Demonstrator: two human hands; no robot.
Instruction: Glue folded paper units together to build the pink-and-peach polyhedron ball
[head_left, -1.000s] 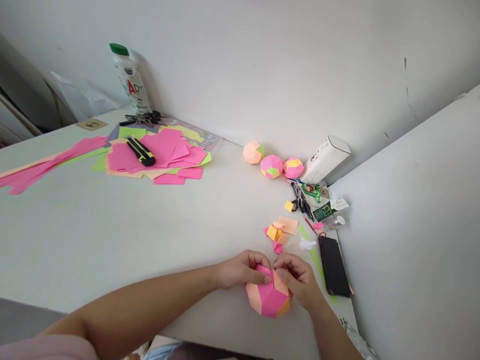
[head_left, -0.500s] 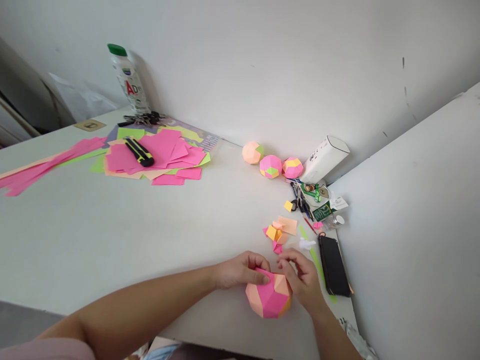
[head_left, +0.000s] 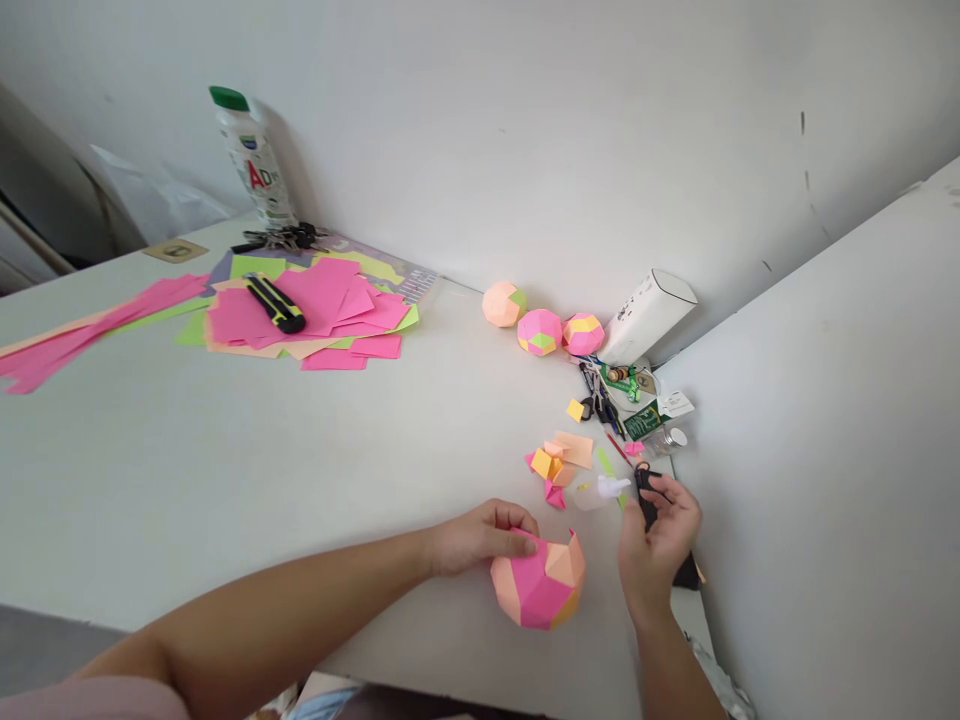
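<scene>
My left hand (head_left: 487, 537) grips the upper left of a faceted paper ball (head_left: 536, 585) in pink, peach and orange, thumb on the outside and fingers behind it. A pink flap sticks up at the ball's top right edge. My right hand (head_left: 664, 535) is apart from the ball, over a black flat case (head_left: 686, 572), its fingers loosely bent and nothing seen between them. To that hand's left lies a clear glue bottle (head_left: 596, 491) with a white nozzle. Folded pink, orange and peach paper pieces (head_left: 550, 466) lie just beyond the ball.
Three finished-looking paper balls (head_left: 539, 332) sit by the wall beside a white box (head_left: 649, 317). Scissors (head_left: 598, 390) and a small jar (head_left: 667, 441) lie along the right. Farther left are coloured paper sheets (head_left: 337, 300), a utility knife (head_left: 276, 303) and a bottle (head_left: 256, 165).
My right hand has left the ball's top and moved right, over the black case. The left hand keeps its hold. The glue bottle and the ball's upright pink flap now show.
</scene>
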